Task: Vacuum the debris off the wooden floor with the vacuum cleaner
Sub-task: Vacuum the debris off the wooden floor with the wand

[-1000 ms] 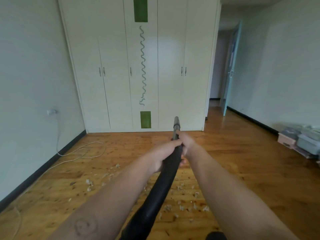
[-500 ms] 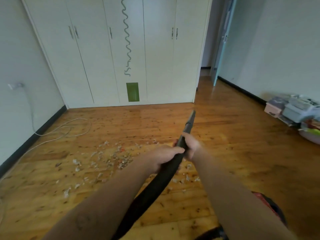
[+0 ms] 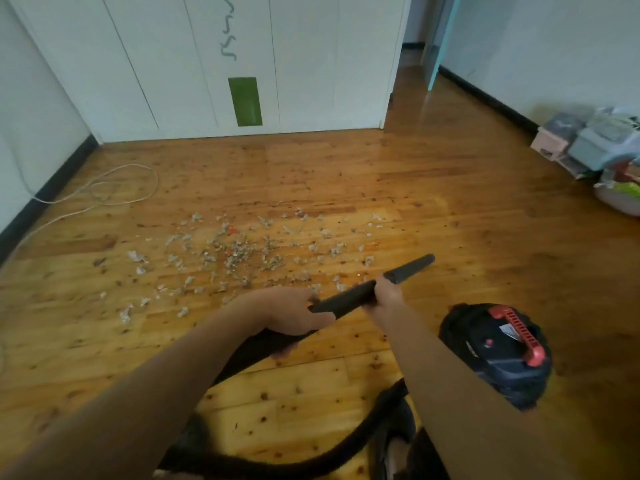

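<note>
Fingers [image 3: 284,351] of the left hand [image 3: 294,317] are curled round the rear end of the wand [image 3: 349,300], where the hose [image 3: 242,356] is joined to it; the right hand [image 3: 386,294] is wrapped round the wand further forward. It is gripped by both hands. The wand's long axis is laid from near left to far right, and its tip [image 3: 427,260] is pointed forward and rightward, seemingly held off the floor [image 3: 450,202]. The debris [image 3: 242,254] is scattered ahead and mostly to the left of the fingers, its right fringe just beside the tip and its thickest part well to the left. The tip is aimed away from the heap, and a swing leftward and downward is judged to be needed before anything can be sucked up. The left hand is found nearer the heap; the right, nearer the tip. The vacuum [image 3: 498,355] is stood on the floor just right of the right forearm.
</note>
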`<state>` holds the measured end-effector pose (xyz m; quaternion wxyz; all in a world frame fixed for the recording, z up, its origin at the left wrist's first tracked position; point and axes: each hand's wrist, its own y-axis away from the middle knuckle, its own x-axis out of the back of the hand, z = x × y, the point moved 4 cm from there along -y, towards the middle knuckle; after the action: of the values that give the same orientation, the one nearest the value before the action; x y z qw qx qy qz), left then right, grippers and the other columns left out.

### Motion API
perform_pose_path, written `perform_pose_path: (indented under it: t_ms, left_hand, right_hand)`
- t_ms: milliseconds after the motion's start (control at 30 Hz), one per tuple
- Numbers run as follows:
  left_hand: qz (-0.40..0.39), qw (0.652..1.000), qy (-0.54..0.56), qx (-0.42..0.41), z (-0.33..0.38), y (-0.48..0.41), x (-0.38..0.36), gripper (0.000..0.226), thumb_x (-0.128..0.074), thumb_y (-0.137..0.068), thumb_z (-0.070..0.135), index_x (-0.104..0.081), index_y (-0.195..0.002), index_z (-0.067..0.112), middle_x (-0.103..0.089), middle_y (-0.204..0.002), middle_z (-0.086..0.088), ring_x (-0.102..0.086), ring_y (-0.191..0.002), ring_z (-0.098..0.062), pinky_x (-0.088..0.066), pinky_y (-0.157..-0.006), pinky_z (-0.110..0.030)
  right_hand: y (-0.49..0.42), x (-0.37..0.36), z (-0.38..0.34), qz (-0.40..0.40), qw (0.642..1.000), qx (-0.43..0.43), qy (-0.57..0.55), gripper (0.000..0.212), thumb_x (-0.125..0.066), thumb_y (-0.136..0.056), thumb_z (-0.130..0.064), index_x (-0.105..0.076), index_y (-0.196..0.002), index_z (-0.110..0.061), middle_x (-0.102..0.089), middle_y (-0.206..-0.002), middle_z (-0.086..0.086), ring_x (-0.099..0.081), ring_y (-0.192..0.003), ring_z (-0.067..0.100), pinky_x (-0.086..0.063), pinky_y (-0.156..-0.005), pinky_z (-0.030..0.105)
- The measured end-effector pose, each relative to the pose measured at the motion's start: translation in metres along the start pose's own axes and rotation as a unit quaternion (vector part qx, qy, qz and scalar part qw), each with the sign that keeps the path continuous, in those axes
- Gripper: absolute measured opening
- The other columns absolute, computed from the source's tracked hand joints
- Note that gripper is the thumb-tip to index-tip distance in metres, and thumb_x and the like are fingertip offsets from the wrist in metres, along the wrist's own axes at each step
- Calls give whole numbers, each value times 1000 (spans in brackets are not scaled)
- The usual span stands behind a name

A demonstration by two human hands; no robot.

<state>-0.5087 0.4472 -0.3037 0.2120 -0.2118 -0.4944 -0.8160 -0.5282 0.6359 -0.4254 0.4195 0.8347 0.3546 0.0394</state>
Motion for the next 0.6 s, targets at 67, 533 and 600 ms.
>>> perform_pose_path:
  t_ms: [67,533,600]
  left_hand:
    - [7,1000,-6,27,-10,0,-12,46,-52,-97,48,-42,-130,18,-62,-88,-8,-65,-69,-24,-57,-63,-33]
    - [13,992,-96,84,-29,-41,-80,36,-45,-101,40,-50,-125,14,-66,-99,-9,-56,-63,-18,-46,-53,-25]
    - [17,989,-114,90,-32,-47,-82,36,-44,-101,41,-50,-125,15,-66,-98,-7,-54,-62,-16,-44,-52,-24]
  right_hand:
    - [0,-2,25,-11,1000,-17,1,47,-49,-102,-20,-31,-146,-18,-52,-99,14,-60,-81,31,-52,-57,41]
    - [-8,25,107,-41,982,-134,123,42,-45,-104,-21,-35,-141,-6,-54,-116,19,-57,-101,37,-53,-75,46]
    - [-10,23,109,-58,978,-146,140,42,-46,-104,-21,-36,-141,-5,-54,-113,18,-57,-99,38,-53,-79,48]
